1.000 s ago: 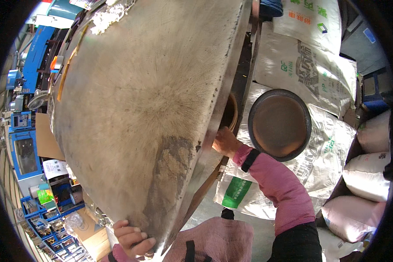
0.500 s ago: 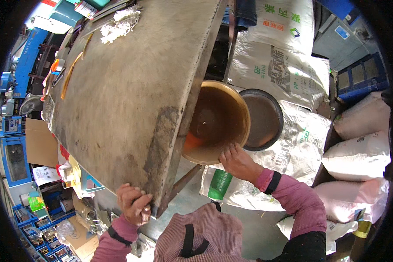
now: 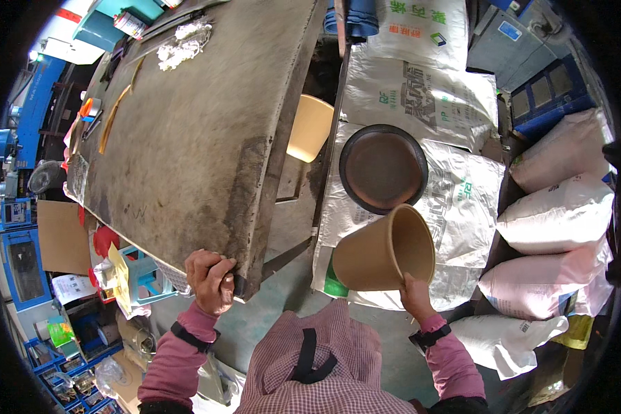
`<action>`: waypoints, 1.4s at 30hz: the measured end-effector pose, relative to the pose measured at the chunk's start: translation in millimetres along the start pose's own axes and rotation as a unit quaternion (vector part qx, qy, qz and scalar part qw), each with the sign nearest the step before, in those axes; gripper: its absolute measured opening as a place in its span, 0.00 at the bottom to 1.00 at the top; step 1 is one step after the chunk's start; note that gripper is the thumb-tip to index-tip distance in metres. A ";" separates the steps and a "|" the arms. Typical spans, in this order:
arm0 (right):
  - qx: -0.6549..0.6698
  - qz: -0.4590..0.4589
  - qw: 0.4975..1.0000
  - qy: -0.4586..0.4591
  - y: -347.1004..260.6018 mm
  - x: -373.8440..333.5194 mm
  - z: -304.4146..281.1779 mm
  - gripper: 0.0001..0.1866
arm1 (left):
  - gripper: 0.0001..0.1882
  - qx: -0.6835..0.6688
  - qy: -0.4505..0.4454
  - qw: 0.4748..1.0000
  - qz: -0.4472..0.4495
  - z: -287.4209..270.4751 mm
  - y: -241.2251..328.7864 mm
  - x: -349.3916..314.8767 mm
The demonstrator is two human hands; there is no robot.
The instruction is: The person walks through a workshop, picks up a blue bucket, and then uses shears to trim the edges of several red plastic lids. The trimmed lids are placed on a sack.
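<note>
My right hand [image 3: 415, 298] pinches the rim of a tan plastic bucket [image 3: 362, 259]. The bucket lies tilted, its mouth facing right, above white woven sacks. My left hand [image 3: 212, 279] is curled over the near corner of a large worn metal-edged table [image 3: 186, 152]. Just beyond the held bucket, a dark round basin [image 3: 383, 169] rests on the sacks. A second tan container [image 3: 310, 127] shows partly under the table's right edge; the tabletop hides the rest of it.
Flattened white printed sacks [image 3: 438, 103] cover the surface to the right. Stuffed sacks [image 3: 559, 214] are piled farther right. Blue buckets [image 3: 355, 21] stand at the far end. White scraps [image 3: 185, 45] and a tan strip [image 3: 117, 110] lie on the table. A cardboard sheet [image 3: 63, 237] stands at left.
My right hand has swung the bucket right, away from the table edge, and tipped it over. The dark basin and the container under the table now show more fully. My left hand stays on the corner.
</note>
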State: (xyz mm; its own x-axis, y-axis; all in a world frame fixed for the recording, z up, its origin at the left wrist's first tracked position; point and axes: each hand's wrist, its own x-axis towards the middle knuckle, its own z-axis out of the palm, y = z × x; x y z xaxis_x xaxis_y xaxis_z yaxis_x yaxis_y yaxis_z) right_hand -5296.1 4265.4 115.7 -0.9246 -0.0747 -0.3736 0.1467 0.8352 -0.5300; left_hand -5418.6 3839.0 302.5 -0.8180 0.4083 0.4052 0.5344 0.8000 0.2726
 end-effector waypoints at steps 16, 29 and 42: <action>-0.244 0.108 0.962 0.066 139.1 24.6 47.2 0.05 | 0.10 -0.001 0.001 1.000 0.002 1.3 0.8 0.3; -0.064 0.222 0.971 0.052 128.1 -58.5 27.6 0.27 | 0.10 -0.031 0.017 0.999 -0.003 -2.9 2.0 -0.1; 0.122 0.378 0.912 0.099 71.8 -131.4 60.7 0.31 | 0.13 -0.042 0.038 0.998 0.019 0.5 0.8 -4.2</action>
State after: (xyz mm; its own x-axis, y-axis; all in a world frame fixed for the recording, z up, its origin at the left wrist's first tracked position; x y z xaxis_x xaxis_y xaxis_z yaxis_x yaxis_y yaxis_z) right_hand -5142.7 4302.1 80.6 -0.5688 0.5930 -0.5700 0.8203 0.4592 -0.3408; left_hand -5414.9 3838.2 300.6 -0.7798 0.4008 0.4809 0.5835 0.7436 0.3265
